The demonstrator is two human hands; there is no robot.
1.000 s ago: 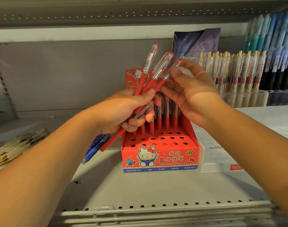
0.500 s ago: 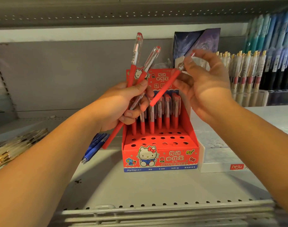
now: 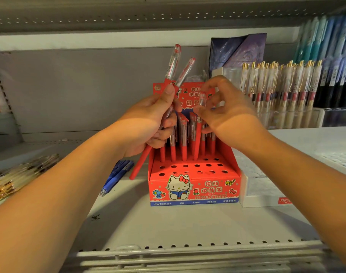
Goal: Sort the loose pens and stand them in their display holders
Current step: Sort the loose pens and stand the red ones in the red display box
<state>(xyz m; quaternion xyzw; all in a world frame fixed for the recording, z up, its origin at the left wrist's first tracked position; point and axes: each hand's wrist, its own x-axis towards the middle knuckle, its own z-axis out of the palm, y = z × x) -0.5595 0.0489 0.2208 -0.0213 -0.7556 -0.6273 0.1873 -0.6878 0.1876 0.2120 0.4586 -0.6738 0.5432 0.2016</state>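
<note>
On the grey shelf (image 3: 168,223) I see the red display holder (image 3: 193,186), with standing pens (image 3: 173,152) upright in its back rows. My left grip (image 3: 148,125) is closed round a bunch of red pens (image 3: 173,66) just left of the holder, their clear caps fanned upward. My right grip (image 3: 229,117) pinches a single red pen (image 3: 197,138) upright, its tip down among the standing ones, and blue pens (image 3: 117,174) lie on the shelf beside the holder

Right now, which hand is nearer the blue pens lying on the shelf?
Left. The left hand, gripping red pens, is just up and right of the blue pens; the right hand pinches a red pen farther right, over the display box.
</note>
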